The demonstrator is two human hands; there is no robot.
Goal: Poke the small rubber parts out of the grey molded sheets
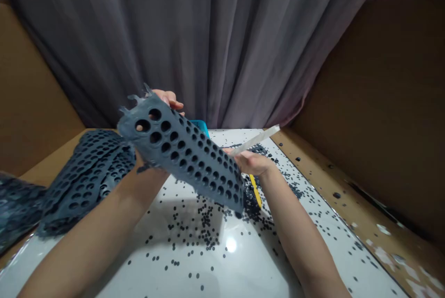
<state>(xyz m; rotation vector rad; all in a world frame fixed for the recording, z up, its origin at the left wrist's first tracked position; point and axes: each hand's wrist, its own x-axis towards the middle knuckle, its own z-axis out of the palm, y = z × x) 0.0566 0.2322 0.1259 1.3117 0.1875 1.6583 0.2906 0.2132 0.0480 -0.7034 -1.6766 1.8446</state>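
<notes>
Backdrop: a grey curtain [174, 34] hangs straight ahead, with brown cardboard walls [368, 57] closing in on both sides.

Surface: a glossy white board [167, 265] sits on a scuffed brown ledge [368, 210], and dark round pellets [205, 224] lie scattered over both, far too many to count.

In the way: from where I stand, the held sheet blocks part of a blue container [200, 126]. Only a corner shows, so I can't see what's in it.

Left hand [167, 99]: closed around the perforated grey rubber sheet [181, 159], fingers curling over its top edge from behind.

Right hand [252, 162]: pinching a thin white strip [255, 140], just touching the sheet's lower edge.

Sheet: raised above the board, tilted, its ragged edge trailing, with holes narrowing from large to small along its length.

Nearby: a yellow-handled tool [255, 190] lies on the board under the right hand.

Counts: one sheet in hand, one strip, one yellow tool; a heap of similar sheets [86, 182] at left, number unclear.
</notes>
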